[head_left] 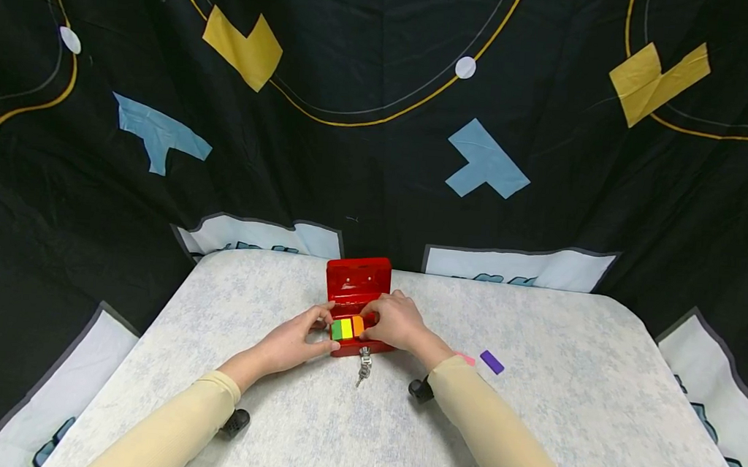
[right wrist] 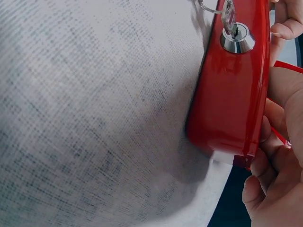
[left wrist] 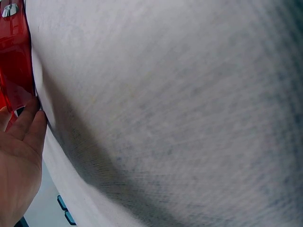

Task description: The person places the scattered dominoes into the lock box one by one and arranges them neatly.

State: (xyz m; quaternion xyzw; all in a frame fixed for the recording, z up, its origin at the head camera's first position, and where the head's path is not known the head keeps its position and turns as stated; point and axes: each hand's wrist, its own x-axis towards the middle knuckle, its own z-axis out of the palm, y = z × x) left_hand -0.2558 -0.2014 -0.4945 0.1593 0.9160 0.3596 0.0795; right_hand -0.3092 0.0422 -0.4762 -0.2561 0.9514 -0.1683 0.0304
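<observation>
A red metal box [head_left: 374, 347] stands with its lid raised; inside are green [head_left: 336, 329], yellow [head_left: 347, 328] and orange [head_left: 358, 326] blocks side by side. My left hand [head_left: 289, 340] rests at the box's left side, thumb near its front corner. In the left wrist view, the fairly straight fingers of that hand [left wrist: 19, 165] touch the box's end [left wrist: 16, 61]. Over the box's right part, my right hand [head_left: 400, 323] pinches the orange block between thumb and finger. The right wrist view has this hand [right wrist: 284, 165] beyond the box front [right wrist: 227, 104], fingertips partly hidden.
Keys [head_left: 364, 365] hang from the lock at the box's front. A purple block [head_left: 492, 361] and a pink block [head_left: 466, 358], partly covered by the right arm, lie on the pale patterned cloth [head_left: 552, 394]. A black curtain [head_left: 364, 189] hangs behind the table.
</observation>
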